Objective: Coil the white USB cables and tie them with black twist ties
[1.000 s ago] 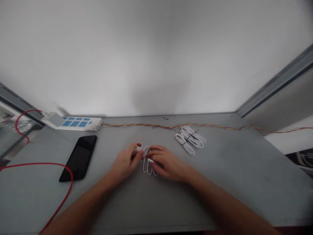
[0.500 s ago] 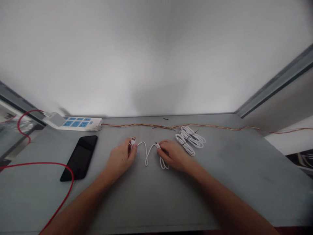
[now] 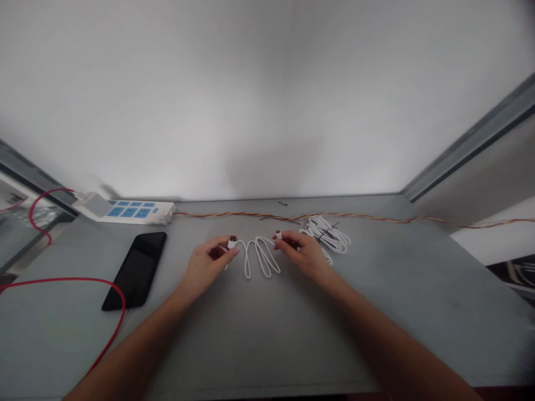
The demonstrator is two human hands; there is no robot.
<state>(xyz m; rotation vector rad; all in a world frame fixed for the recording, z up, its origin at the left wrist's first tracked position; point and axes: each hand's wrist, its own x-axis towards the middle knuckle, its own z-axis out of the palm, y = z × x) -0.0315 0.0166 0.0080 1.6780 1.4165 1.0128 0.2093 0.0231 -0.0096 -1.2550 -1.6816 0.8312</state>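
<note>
- The left hand [image 3: 207, 264] pinches a small white plug [image 3: 231, 242] between thumb and fingers, and the right hand [image 3: 307, 256] pinches a second white plug [image 3: 278, 234] the same way. The two hands are apart, each clamped on its own plug.
- Between them, a thin white charging cable [image 3: 263, 257] lies in slack, narrow loops on the grey worktop [image 3: 397, 295], and appears to join both plugs.
- The cable looks light, soft and limp, so it will flop rather than hold a shape. The small, smooth plug bodies are the firm places to grip.
- Just beside the right hand lies a coiled bundle of white cables [image 3: 328, 234] bound with dark ties.
- Farther back run a twisted red-and-yellow wire [image 3: 234, 215] and a white power strip with blue sockets [image 3: 125, 212].
- Off to the left are a black smartphone [image 3: 136, 271] and a red cable [image 3: 62, 280].
</note>
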